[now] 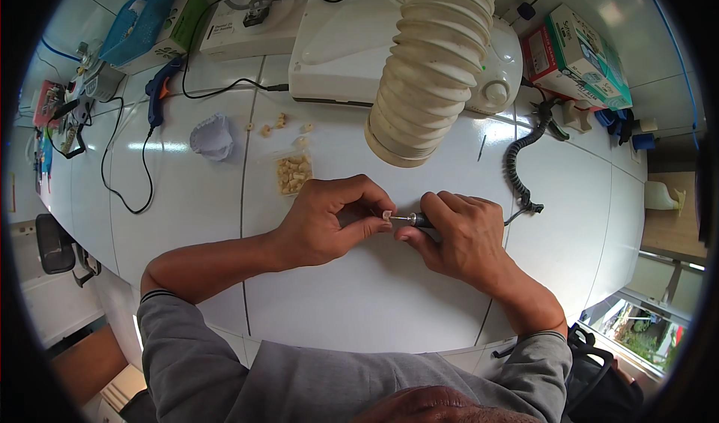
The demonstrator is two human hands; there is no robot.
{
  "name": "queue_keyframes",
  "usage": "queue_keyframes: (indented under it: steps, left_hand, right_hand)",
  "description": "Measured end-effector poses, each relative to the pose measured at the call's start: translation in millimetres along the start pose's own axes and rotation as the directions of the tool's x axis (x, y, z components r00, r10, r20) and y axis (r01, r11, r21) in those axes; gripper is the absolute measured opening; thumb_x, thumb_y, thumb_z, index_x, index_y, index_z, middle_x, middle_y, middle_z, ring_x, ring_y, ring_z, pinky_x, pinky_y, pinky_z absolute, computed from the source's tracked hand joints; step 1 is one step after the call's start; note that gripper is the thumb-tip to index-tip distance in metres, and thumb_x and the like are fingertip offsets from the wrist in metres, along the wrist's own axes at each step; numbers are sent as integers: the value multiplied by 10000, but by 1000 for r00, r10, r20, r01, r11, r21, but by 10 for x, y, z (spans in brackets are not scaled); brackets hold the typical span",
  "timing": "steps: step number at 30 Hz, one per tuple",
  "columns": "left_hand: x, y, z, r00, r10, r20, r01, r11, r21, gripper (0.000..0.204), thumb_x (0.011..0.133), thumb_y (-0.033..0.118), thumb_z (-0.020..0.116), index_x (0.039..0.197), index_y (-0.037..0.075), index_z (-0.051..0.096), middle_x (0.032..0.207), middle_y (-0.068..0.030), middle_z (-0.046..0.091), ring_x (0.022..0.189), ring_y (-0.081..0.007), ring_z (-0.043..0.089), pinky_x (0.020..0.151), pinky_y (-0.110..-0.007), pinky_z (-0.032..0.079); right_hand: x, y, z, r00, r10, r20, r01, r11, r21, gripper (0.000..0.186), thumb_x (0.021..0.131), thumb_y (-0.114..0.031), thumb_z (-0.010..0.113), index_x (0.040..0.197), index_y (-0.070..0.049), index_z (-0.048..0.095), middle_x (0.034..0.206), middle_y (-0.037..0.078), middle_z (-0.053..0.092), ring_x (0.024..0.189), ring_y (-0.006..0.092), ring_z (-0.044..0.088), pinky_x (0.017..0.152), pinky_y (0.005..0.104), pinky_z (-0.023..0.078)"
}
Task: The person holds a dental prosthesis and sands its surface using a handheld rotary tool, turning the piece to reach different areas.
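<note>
Between the thumb and forefinger of my left hand (318,221) is a small pale piece (387,215), much like a dental crown; its fine shape is too small to tell. My right hand (468,236) is closed around a dark rotary handpiece (421,220), held roughly level. Its thin metal bit (401,218) points left and reaches the piece, though I cannot tell whether they touch. Just beyond my left hand lies a clear bag (293,174) of several tooth-coloured pieces. A few loose pieces (280,121) are scattered behind the bag.
A wide ribbed hose (431,71) hangs over the table's middle, in front of a white machine (337,48). At left lie a white dental cast (213,138) and a blue glue gun (159,93) with its cord. A coiled black cord (514,161) runs at right, near stacked boxes (584,56).
</note>
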State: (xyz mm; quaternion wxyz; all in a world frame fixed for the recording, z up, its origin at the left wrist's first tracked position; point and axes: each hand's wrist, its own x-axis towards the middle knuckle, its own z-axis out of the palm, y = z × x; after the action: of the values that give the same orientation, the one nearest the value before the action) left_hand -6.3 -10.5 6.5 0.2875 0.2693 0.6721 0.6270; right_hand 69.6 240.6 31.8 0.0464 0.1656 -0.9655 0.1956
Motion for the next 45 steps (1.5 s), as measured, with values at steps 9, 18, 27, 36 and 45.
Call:
queue_keyframes:
  steps: [9, 18, 27, 36, 45]
  left_hand:
    - [-8, -14, 2, 1000, 7, -18, -6, 999, 33, 142, 1015, 26, 809, 1116, 20, 710, 1021, -62, 819, 980, -135, 806, 897, -302, 646]
    - [-19, -46, 13, 999, 34, -33, -33, 999, 18, 132, 1001, 17, 823, 1083, 11, 720, 1022, -69, 821, 966, -130, 801, 869, -293, 649]
    - [-16, -35, 11, 999, 31, -31, -30, 999, 39, 138, 994, 20, 829, 1083, 10, 723, 1035, -74, 822, 973, -139, 805, 876, -299, 655]
    - [-16, -49, 16, 998, 43, -42, -42, 999, 32, 130, 998, 26, 823, 1079, 10, 724, 1024, -69, 814, 961, -137, 799, 869, -299, 653]
    - [-19, -54, 10, 997, 58, -40, -56, 997, 49, 127, 993, 16, 823, 1081, 13, 731, 1024, -68, 809, 959, -140, 800, 857, -299, 651]
  right_hand:
    - [-1, -26, -17, 1000, -14, 17, 14, 1000, 11, 428, 1025, -467, 783, 851, -115, 613, 677, 12, 572, 548, 231, 628, 510, 381, 467]
    - [1, -24, 5, 1000, -19, 8, 19, 1000, 6, 421, 1033, -458, 775, 844, -119, 614, 669, 8, 551, 535, 226, 610, 506, 381, 457]
    - [-5, -18, 21, 1000, -15, -4, 15, 1000, -3, 416, 1029, -455, 780, 839, -125, 613, 667, 1, 552, 533, 220, 610, 499, 379, 453]
    - [-1, -26, 19, 1000, -8, -2, 8, 1000, -15, 405, 1020, -450, 791, 840, -127, 624, 665, -2, 554, 530, 214, 610, 493, 376, 447]
    - [-5, -23, 36, 1000, -10, -22, 10, 1000, -12, 419, 1017, -465, 791, 832, -130, 619, 655, -2, 549, 524, 219, 610, 485, 384, 443]
